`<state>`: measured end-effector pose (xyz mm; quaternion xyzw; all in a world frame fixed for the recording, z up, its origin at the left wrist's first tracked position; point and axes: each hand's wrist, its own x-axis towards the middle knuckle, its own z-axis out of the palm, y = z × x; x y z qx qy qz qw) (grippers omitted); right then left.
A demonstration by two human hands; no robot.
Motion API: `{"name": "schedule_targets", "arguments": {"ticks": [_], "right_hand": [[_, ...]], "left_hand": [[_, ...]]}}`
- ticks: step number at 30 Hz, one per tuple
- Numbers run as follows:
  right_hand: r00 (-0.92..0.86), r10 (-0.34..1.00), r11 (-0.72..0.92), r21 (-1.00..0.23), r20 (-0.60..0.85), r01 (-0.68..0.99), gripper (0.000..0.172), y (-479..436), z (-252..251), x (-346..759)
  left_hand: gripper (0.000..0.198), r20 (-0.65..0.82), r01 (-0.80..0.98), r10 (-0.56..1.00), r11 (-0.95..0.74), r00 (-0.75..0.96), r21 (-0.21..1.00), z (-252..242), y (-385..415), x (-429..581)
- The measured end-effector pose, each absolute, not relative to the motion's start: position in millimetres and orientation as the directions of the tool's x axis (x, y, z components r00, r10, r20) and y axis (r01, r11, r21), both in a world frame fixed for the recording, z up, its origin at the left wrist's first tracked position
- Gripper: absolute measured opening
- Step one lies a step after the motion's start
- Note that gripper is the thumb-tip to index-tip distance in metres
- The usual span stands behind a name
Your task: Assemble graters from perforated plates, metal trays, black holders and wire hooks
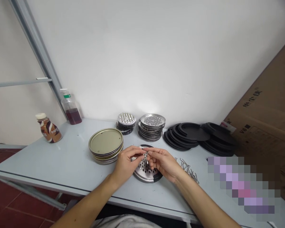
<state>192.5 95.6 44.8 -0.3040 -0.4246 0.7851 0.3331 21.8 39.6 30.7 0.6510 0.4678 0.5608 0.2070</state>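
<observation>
And right in the middle, a small metal piece is hanging just above a grater. The right hand is pinching it, thumb against forefinger; the left hand is meeting it, fingertips narrow, though I can't tell whether they're touching the metal. Both hands are working in close, probably to be steadying something so tiny. At three o'clock from the grater, wires are lying loose, seemingly kept handy for the right hand. At ten, plates are sitting stacked; small graters are rising at eleven, large ones at twelve, black discs are spreading at one to two: sorted piles, likely to be saving room. Farther out towards ten, a clear bottle is holding dark red liquid, and a brown bottle is hiding its contents behind its label.
</observation>
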Motion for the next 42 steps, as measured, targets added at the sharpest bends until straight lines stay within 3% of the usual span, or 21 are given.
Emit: {"name": "schedule_targets", "arguments": {"ticks": [5,18,42], "right_hand": [[-0.618,0.764,-0.441,-0.849,-0.186,-0.29,0.032,94.8,44.0,190.9],[-0.652,0.748,-0.419,-0.851,-0.124,-0.318,0.029,94.7,44.2,192.2],[-0.624,0.759,-0.465,-0.826,-0.188,-0.317,0.025,92.6,49.7,191.0]], "left_hand": [[0.018,0.571,0.475,0.819,-0.484,-0.049,0.735,29.9,39.0,21.7],[0.017,0.542,0.484,0.84,-0.46,-0.035,0.745,30.9,39.1,22.0],[0.028,0.584,0.503,0.812,-0.502,-0.005,0.703,29.5,38.7,20.8]]}}
